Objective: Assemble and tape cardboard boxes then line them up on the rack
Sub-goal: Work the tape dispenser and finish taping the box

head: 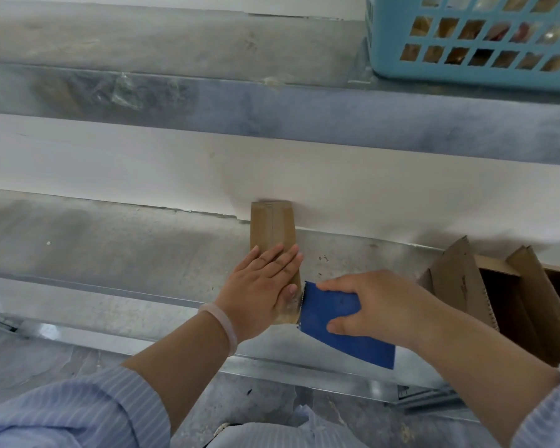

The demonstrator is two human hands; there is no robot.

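Observation:
A small brown cardboard box stands on the grey metal rack shelf against the white wall, with a strip of clear tape along its top. My left hand lies flat on the box's near end, fingers straight, pressing it down. My right hand grips a blue tape dispenser, fingers over its top and thumb on its side. The dispenser's toothed edge touches the box's near right corner.
Several open, unassembled cardboard boxes with raised flaps stand on the shelf at the right. A light blue plastic basket sits on the upper shelf at the top right. The left part of the lower shelf is bare metal.

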